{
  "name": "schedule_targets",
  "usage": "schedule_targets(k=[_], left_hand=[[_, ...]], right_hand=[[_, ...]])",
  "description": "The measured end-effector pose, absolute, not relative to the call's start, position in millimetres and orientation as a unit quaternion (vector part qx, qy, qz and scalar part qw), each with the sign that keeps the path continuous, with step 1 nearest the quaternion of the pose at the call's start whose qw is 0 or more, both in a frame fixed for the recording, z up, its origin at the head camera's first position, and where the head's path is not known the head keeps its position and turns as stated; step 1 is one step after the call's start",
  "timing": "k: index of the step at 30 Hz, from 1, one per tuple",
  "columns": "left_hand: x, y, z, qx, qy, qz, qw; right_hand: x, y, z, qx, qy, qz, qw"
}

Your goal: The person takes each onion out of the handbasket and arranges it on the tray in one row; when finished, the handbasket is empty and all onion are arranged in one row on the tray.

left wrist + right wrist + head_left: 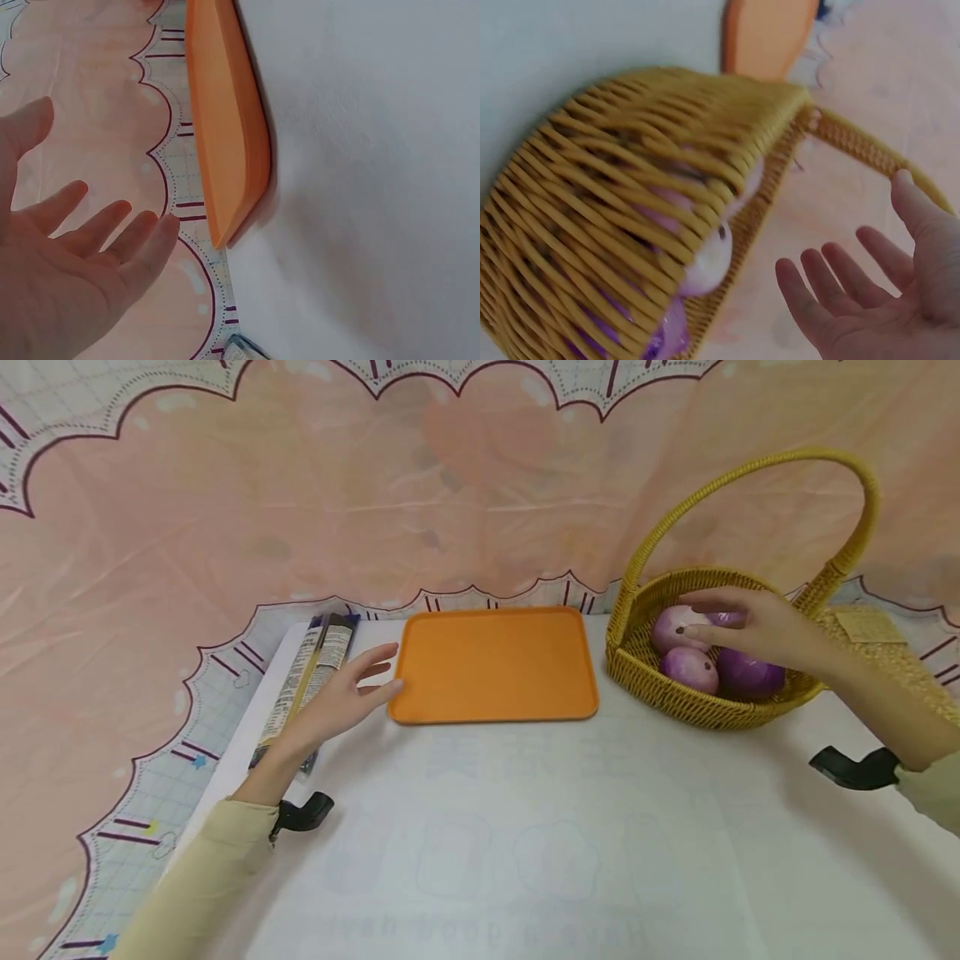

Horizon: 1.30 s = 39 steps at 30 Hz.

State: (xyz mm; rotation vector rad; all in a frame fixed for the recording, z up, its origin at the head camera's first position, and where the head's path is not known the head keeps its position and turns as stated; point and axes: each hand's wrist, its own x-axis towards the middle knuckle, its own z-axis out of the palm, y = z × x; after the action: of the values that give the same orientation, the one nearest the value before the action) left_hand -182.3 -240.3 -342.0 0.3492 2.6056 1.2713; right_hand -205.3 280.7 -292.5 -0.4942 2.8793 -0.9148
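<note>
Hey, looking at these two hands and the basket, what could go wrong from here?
The right hand could knock the tall yellow woven handle, which arches close by, and tip the yellow woven basket.
The round, glossy purple onion-like pieces sit crowded together, so lifting one might set others rolling.
The left hand is near the rectangular orange tray and might nudge it out of place.

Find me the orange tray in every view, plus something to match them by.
Head: the tray is at the centre, between the left hand and the basket.
Left wrist: upper middle, running off the top edge.
Right wrist: top edge, right of centre, partly cut off.
Shared landmark: the pink cloth beyond the tray.
</note>
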Motion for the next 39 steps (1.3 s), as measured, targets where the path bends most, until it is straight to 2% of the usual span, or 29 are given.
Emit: schedule_targets(k=[5, 11, 14, 22, 27, 32, 39], left_hand=[[-184, -238, -344, 0.094, 0.886, 0.442, 0.101], [-186, -236, -344, 0.050, 0.872, 0.486, 0.038], [-187, -234, -344, 0.033, 0.863, 0.503, 0.027], [-193, -232, -347, 0.023, 0.833, 0.551, 0.031], [-199, -236, -354, 0.032, 0.847, 0.528, 0.049], [-202, -240, -366, 0.044, 0.857, 0.508, 0.074], [-206, -244, -377, 0.048, 0.853, 0.515, 0.068]], right_hand=[[-213, 293, -285, -0.131, 0.945, -0.297, 0.046], [-222, 301, -282, -0.120, 0.936, -0.319, 0.084], [-227, 304, -276, -0.100, 0.936, -0.323, 0.101], [-241, 309, -257, -0.136, 0.919, -0.361, 0.076], [-255, 309, -251, -0.159, 0.909, -0.377, 0.075], [-266, 304, -254, -0.165, 0.934, -0.302, 0.095], [-279, 301, -260, -0.152, 0.935, -0.293, 0.129]])
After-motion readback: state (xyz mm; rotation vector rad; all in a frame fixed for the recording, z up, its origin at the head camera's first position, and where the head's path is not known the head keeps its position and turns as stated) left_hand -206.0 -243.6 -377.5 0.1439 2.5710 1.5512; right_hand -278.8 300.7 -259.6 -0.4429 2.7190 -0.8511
